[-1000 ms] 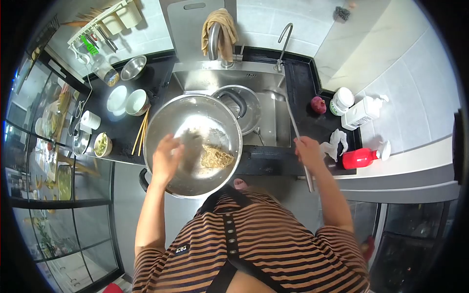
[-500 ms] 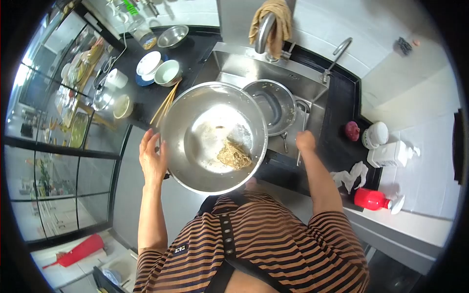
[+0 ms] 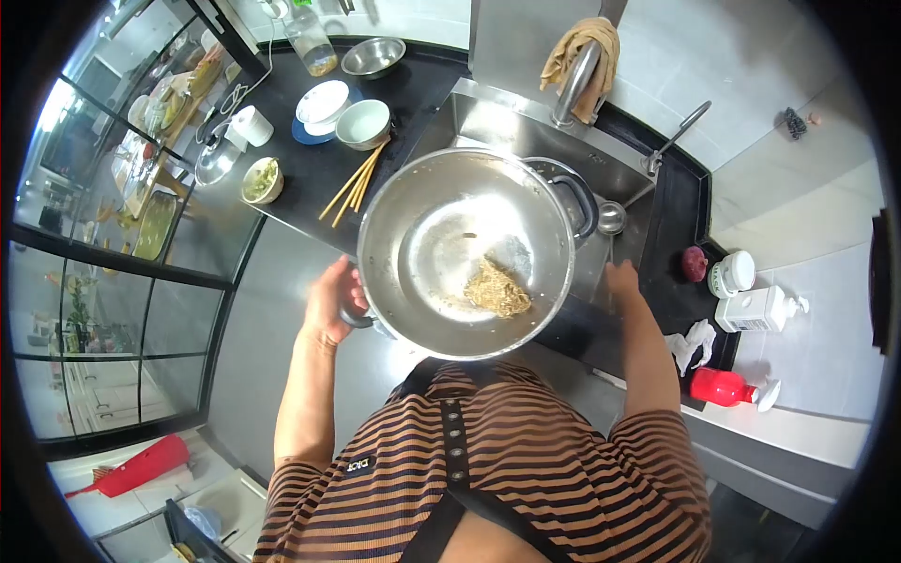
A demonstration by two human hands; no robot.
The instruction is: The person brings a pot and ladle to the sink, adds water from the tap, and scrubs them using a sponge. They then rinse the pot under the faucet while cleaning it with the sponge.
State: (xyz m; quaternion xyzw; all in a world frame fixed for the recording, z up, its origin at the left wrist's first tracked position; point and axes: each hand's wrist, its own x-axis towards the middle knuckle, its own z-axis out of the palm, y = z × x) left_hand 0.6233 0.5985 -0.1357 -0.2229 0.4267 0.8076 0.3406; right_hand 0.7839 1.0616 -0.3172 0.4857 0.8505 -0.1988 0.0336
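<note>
A large steel pot (image 3: 422,192) hangs tilted toward me in front of the sink, a tan, fibrous clump (image 3: 497,289) lying on its inner bottom. At the pot's left side, my left hand (image 3: 328,298) is closed around the dark handle. The opposite handle (image 3: 584,208) sticks out toward the sink. My right hand (image 3: 621,281), slightly blurred, is closed at the lower end of a thin metal handle. That handle leads up to a small round ladle bowl (image 3: 612,218) in the sink.
The steel sink (image 3: 483,122) lies behind the pot, with a cloth-draped faucet (image 3: 577,80). On the left counter are chopsticks (image 3: 357,188), a pale bowl (image 3: 364,124) and a steel bowl (image 3: 374,56). To the right are an onion (image 3: 694,264) and a red bottle (image 3: 721,387).
The view has shifted, and the pot now covers most of the basin in the sink. My left hand has closed from spread fingers onto the pot's handle. The ladle bowl has come into view.
</note>
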